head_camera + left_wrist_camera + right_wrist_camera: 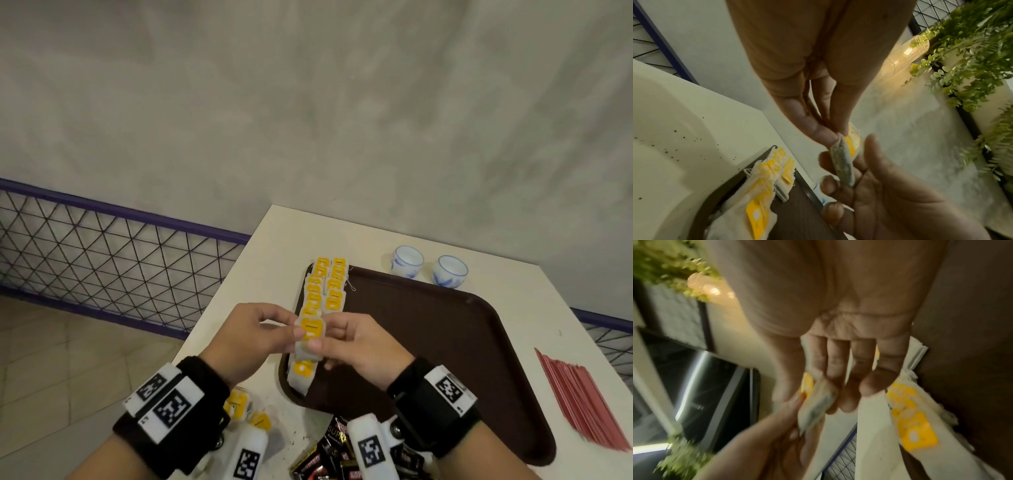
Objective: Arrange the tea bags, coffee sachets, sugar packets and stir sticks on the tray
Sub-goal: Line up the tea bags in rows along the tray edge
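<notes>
Both hands hold one tea bag [310, 334] with a yellow tag just above the left edge of the brown tray [445, 342]. My left hand [295, 325] pinches its left side and my right hand [322, 337] pinches its right side. In the left wrist view the left hand [835, 135] grips the top of the tea bag [842, 164]. In the blurred right wrist view the right hand [812, 395] holds the tea bag [816, 408]. Two overlapping rows of tea bags [323, 287] lie along the tray's left side. The red stir sticks [582, 401] lie on the table to the right of the tray.
Two white-and-blue cups [407, 261] [449, 270] stand behind the tray. Black coffee sachets [329, 452] are heaped at the table's near edge, with loose tea bags [239, 404] under my left wrist. A mesh railing [102, 246] runs to the left of the table.
</notes>
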Tool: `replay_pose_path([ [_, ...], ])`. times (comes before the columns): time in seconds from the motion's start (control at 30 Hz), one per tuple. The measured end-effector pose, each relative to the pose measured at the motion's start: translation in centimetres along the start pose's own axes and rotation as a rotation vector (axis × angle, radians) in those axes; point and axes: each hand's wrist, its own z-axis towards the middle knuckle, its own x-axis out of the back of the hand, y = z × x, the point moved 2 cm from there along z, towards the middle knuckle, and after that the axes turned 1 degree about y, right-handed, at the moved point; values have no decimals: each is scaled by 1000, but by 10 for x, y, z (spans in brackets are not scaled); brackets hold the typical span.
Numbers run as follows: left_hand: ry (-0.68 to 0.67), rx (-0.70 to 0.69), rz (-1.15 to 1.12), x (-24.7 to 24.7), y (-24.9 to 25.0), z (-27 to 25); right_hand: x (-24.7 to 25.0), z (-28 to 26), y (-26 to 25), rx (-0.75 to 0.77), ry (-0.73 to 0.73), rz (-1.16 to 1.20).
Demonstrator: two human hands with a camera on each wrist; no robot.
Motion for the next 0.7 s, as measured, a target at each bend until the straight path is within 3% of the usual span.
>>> replay_pose_path([
  [0.13, 10, -18, 102, -2, -1, -6, -1, -6, 7, 54, 174, -93],
  [0.2, 41, -57, 458, 14, -10, -12, 4, -12, 9, 34, 223, -115],
  [0.27, 30, -12, 779, 37, -23, -23, 10, -20, 12, 18, 253, -128],
  [0.33, -5, 74, 912, 56, -40, -35, 15, -27, 15, -6, 276, -131],
  [0.43, -42, 156, 951, 65, -56, -48, 18, -33, 18, -24, 300, -117],
  [0.57, -42, 127, 1072, 58, -66, -51, 16, -37, 21, -44, 297, -103],
  [0.7, 14, 95, 906, 65, -72, -51, 20, -38, 27, -54, 327, -80],
])
